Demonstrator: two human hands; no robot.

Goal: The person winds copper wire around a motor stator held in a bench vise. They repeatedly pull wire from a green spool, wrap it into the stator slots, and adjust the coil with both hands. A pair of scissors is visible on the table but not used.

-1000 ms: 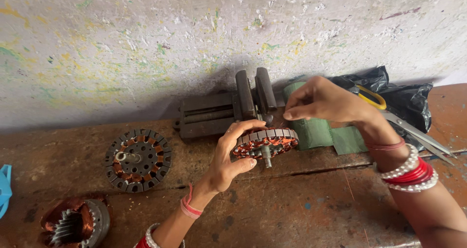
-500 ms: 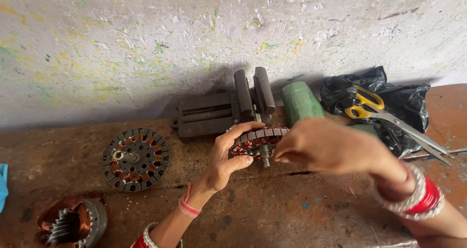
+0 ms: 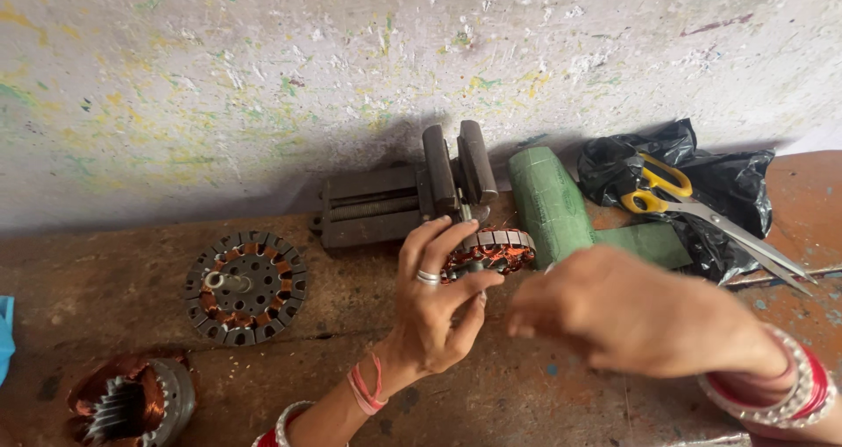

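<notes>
place: repair workshop | cues: bench vise (image 3: pixel 412 203), wound motor stator (image 3: pixel 246 286), paint-flecked wall (image 3: pixel 351 61), worn workbench (image 3: pixel 544 403)

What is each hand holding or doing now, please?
Left hand: closed on the copper-wound motor stator.
Right hand: blurred, fingers curled near the stator; grip cannot be told.
</notes>
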